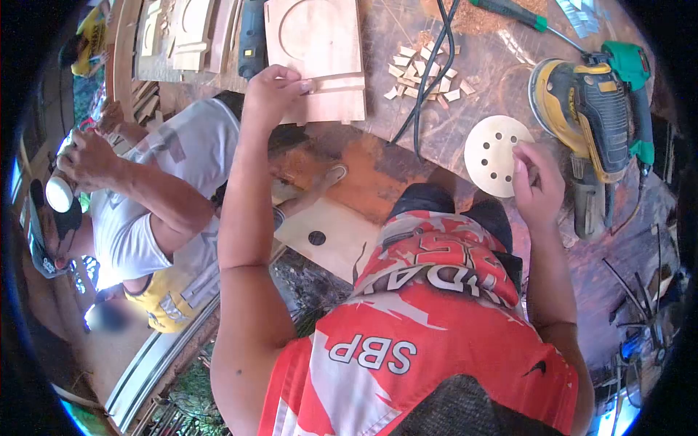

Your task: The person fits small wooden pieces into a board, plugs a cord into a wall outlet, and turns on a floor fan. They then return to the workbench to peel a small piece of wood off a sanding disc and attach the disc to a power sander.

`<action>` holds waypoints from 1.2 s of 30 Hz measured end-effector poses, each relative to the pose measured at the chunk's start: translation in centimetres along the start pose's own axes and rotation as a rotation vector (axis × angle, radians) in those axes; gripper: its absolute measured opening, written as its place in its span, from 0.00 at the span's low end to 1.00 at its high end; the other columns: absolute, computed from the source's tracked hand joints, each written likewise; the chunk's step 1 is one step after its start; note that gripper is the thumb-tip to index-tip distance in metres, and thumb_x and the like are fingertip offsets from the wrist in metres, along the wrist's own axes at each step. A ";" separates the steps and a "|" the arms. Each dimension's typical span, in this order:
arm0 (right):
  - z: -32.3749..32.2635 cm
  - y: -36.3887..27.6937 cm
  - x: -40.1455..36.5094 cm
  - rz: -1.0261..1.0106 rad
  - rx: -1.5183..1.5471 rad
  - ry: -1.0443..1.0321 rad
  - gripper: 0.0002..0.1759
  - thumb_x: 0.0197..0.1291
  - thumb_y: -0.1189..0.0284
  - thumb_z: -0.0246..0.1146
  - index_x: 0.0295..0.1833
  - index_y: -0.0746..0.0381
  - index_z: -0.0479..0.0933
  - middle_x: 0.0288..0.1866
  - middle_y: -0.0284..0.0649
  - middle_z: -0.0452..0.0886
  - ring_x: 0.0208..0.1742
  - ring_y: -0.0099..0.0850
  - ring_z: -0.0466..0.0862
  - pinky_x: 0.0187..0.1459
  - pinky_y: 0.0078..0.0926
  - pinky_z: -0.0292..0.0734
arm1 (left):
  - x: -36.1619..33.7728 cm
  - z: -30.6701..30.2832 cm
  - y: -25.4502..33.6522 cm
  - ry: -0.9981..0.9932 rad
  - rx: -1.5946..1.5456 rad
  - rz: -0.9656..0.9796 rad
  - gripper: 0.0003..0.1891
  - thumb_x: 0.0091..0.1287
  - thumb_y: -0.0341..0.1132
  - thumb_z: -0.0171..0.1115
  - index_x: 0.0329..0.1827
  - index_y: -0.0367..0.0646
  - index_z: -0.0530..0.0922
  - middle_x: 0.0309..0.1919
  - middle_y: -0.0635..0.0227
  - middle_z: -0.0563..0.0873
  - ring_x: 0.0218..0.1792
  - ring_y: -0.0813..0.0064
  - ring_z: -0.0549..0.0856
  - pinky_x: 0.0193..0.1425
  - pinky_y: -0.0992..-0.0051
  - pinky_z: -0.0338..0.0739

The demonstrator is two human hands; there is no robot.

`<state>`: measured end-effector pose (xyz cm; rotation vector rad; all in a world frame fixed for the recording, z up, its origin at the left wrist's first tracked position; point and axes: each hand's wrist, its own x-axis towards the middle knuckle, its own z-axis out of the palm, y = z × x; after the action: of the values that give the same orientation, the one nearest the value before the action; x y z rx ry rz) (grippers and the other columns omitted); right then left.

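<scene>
My left hand [275, 96] lies at the lower left of a pale wooden panel [327, 54], its fingers curled together against a narrow strip [338, 83] that crosses the panel. A round recess shows in the panel's upper part. At the front edge of the bench, my right hand [539, 182] pinches the right side of a round sanding disc [483, 156] with several holes. To the right of that hand lies a yellow and black orbital sander [592, 116] on its side.
Small wood offcuts [429, 73] lie on the workbench [502, 87] beside a black cable [419, 109]. A green-handled screwdriver [512, 11] is at the back. At left, a person in a white shirt [174, 152] holds a white round object [59, 195]. A board with a hole [334, 236] lies below the bench.
</scene>
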<state>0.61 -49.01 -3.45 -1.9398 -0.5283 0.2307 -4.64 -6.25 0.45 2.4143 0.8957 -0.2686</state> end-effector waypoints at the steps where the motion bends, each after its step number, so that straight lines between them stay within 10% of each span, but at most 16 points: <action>1: -0.1 0.2 -0.1 0.008 0.004 0.000 0.16 0.54 0.84 0.60 0.50 0.65 0.78 0.42 0.44 0.82 0.42 0.34 0.83 0.44 0.27 0.77 | 0.1 -0.2 -0.7 -0.067 -0.196 -0.008 0.10 0.58 0.29 0.71 0.37 0.39 0.77 0.27 0.69 0.84 0.24 0.84 0.79 0.28 0.82 0.73; 12: -1.1 1.9 0.2 -0.189 -0.302 -0.004 0.19 0.47 0.78 0.67 0.48 0.62 0.78 0.49 0.44 0.78 0.54 0.47 0.76 0.57 0.43 0.69 | 0.0 0.4 0.4 -0.102 -0.182 -0.117 0.10 0.59 0.27 0.69 0.38 0.40 0.75 0.28 0.68 0.86 0.26 0.85 0.79 0.30 0.84 0.70; 36: -0.1 2.8 0.9 -0.164 -0.404 -0.076 0.19 0.47 0.75 0.70 0.48 0.61 0.78 0.53 0.44 0.77 0.58 0.47 0.76 0.60 0.45 0.69 | -0.5 0.4 1.0 -0.017 0.035 -0.076 0.11 0.56 0.32 0.73 0.31 0.35 0.78 0.23 0.73 0.83 0.25 0.88 0.75 0.26 0.83 0.67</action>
<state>2.19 -49.64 -5.84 -2.2682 -0.8302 0.0972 -4.32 -7.37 0.69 2.4093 0.9837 -0.3354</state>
